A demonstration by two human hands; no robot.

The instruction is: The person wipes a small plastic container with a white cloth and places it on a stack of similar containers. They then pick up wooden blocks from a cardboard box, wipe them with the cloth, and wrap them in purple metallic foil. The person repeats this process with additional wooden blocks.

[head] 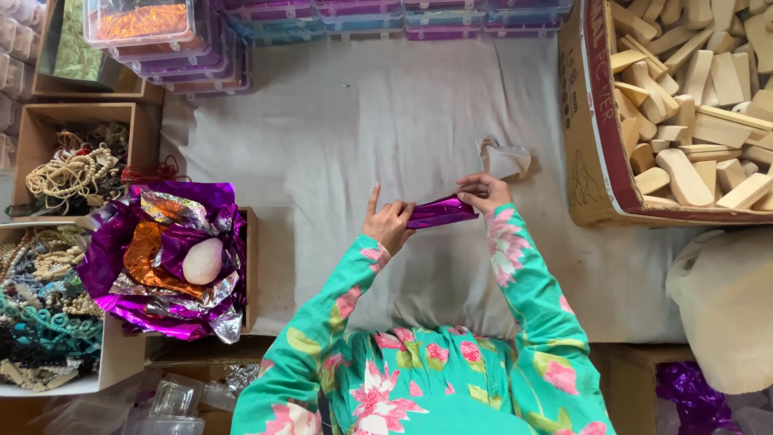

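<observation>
Head cam looking straight down: both forearms in teal floral sleeves reach away from the body and meet over the grey cloth [362, 137] in the middle. Left hand [389, 224] pinches the near-left end of one purple foil-wrapped piece [441, 212], index finger sticking up and away, the rest curled around it. Right hand [483, 192] has a narrow fingertip grip on the far-right end, knuckles bent, wrist cocked inward. So the piece hangs between the two hands, just above the cloth, tilted a little up to the right.

Counts, as far as I can make out: one crumpled scrap of pale paper [504, 158] just beyond the right hand. One cardboard box [581, 137] of wooden blocks on the far right, way too many to count. On the left, one box with a heap of purple and orange foil sheets [153, 266] and a single pale egg-shaped stone [202, 260] sitting on top. Two boxes of beaded strings [68, 173] further left. Stacked clear plastic cases [185, 40] run along the far edge; exact number is hard to tell.
</observation>
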